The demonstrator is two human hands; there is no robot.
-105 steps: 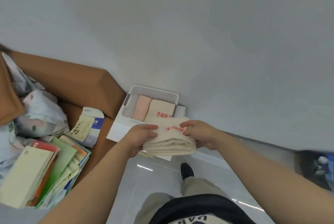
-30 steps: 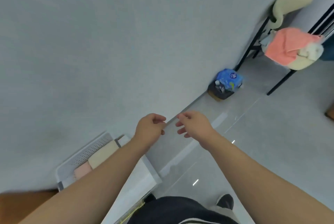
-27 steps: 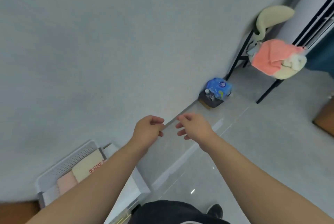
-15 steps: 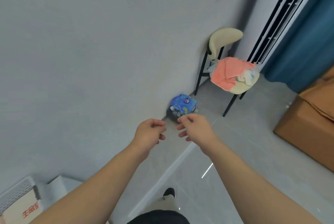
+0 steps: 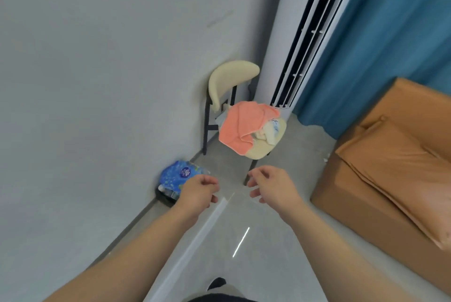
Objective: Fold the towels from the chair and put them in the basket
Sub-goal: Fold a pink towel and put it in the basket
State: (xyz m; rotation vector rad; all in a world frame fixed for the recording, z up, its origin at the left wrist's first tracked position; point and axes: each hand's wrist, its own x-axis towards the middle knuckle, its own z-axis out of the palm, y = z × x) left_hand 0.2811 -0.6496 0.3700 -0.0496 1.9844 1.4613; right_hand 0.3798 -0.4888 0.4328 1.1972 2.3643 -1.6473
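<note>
**Both hands empty, short of the chair**

I noted the left hand (image 5: 199, 189) with fingers loosely curled around nothing. The right hand (image 5: 273, 185) had slack, parted fingers and was also empty. Both hovered above the floor, near the chair (image 5: 231, 79) by the wall but apart from it. An orange towel (image 5: 244, 126) lay crumpled on the seat and draped over its front edge. It partly covered a paler bundle (image 5: 267, 131), and I could not tell how many pieces that held. The left hand hid part of a blue pack (image 5: 179, 174).
</note>
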